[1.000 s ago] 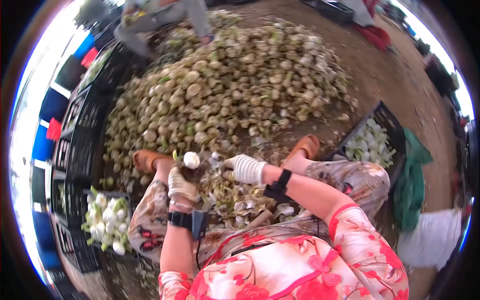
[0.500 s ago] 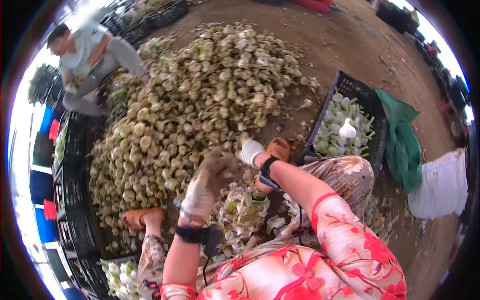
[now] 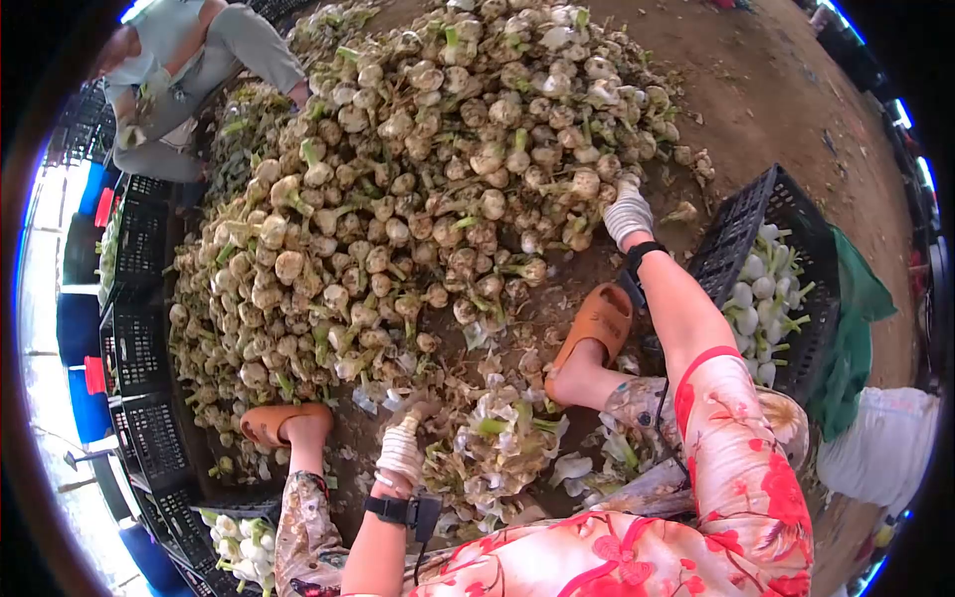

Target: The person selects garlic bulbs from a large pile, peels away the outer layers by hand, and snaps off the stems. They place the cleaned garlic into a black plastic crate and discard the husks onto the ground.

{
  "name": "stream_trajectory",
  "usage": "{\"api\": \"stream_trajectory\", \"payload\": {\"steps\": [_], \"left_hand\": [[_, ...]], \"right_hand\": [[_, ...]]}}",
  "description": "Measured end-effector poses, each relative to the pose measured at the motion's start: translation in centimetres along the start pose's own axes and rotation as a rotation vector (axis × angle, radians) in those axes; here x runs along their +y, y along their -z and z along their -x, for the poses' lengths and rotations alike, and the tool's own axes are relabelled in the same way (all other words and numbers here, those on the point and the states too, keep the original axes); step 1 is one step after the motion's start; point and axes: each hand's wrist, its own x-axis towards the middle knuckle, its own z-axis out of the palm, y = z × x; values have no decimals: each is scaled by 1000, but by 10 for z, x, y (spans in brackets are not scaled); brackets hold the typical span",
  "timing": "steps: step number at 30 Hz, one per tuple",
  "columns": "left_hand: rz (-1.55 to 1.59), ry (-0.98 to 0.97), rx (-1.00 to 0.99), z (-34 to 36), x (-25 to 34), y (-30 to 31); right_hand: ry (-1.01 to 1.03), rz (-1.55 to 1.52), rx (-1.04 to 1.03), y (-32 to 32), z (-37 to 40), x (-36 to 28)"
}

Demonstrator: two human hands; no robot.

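A large heap of garlic bulbs [image 3: 398,229], dirty and with cut stems, covers the ground before me. My right hand [image 3: 629,211], in a white knitted glove, reaches out to the right edge of the heap, its fingertips right at the bulbs and mostly hidden. Low between my feet is my left hand [image 3: 401,443], also gloved, with soiled, blurred fingers beside a mound of peeled garlic skins [image 3: 497,443]. Whether it holds a bulb I cannot tell. On the right, a black crate [image 3: 731,234] contains cleaned white garlic bulbs [image 3: 764,298].
Green cloth [image 3: 860,328] hangs by the crate, with a white sack [image 3: 875,448] behind. Black crates [image 3: 139,348] line the left side, and more cleaned garlic [image 3: 239,547] lies at lower left. Another person [image 3: 189,80] sits at upper left. My orange sandals [image 3: 597,333] flank the skins.
My right hand has moved away from my left, out to the heap's right edge. My left hand has dropped lower, towards the skins. The view has shifted, and a bulb formerly atop the crate's garlic no longer stands out.
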Motion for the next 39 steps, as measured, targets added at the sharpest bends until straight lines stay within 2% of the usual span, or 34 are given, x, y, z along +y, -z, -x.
{"api": "stream_trajectory", "payload": {"steps": [2, 5, 6, 7, 9, 11, 13, 15, 16, 17, 18, 19, 21, 22, 23, 24, 25, 26, 27, 29, 30, 32, 35, 37, 38, 39], "left_hand": [[-82, -30, 1, 1, -2, -14], [-183, -88, -75, 2, 2, -28], [-219, -203, -120, 10, 5, -36], [-298, -288, -163, 16, 12, -43], [-237, -503, -217, 29, 20, -63], [-223, -763, -355, 40, 27, -70], [-184, -917, -276, 50, 28, -69], [-802, -1524, 254, 52, 47, -48], [-591, -1454, 206, 66, 45, -37], [-383, -1381, 151, 87, 48, -30], [-158, -1219, 17, 100, 47, -18], [-101, -1109, -42, 117, 47, -10], [21, -1006, -157, 132, 36, 5], [50, -956, -206, 151, 35, 3], [-96, -1287, -58, 158, 32, 5], [-17, -1177, -122, 153, 27, 9], [69, -1063, -177, 148, 22, 13], [156, -949, -220, 142, 18, 19], [165, -885, -347, 141, 17, 29], [233, -869, -249, 130, 7, 28], [261, -862, -305, 137, 11, 32], [314, -841, -426, 150, 16, 36], [300, -763, -400, 151, 17, 36], [171, -910, -272, 153, 18, 30], [108, -979, -206, 155, 17, 24], [43, -1046, -139, 153, 14, 19]], "right_hand": [[-91, -28, -45, -2, -7, 0], [-154, -464, -53, 13, 23, -15], [-154, -937, -48, 12, 41, -37], [-305, -1154, -221, 17, 64, -47], [-268, -1478, -543, 11, 111, -78], [-240, -1762, -926, 2, 164, -110], [-94, -1655, -1270, 40, 260, -135], [56, -1569, -1306, 40, 322, -146], [54, -1530, -1344, 32, 330, -148], [334, -1341, -1327, 43, 333, -144], [576, -1280, -1113, 54, 346, -148], [812, -1211, -895, 66, 359, -155], [821, -1008, -1027, 84, 381, -161], [860, -898, -1017, 88, 391, -165], [910, -826, -1031, 99, 402, -169], [883, -872, -1108, 91, 400, -168], [993, -908, -986, 73, 396, -166], [1017, -833, -991, 67, 389, -162], [1027, -758, -980, 67, 386, -159], [884, -840, -1101, 79, 405, -157], [801, -882, -1155, 86, 416, -157], [771, -855, -1115, 97, 433, -157], [687, -911, -1061, 100, 445, -157], [578, -1042, -1055, 85, 438, -155], [530, -1070, -1089, 63, 410, -150], [532, -1110, -1050, 60, 414, -151]]}}
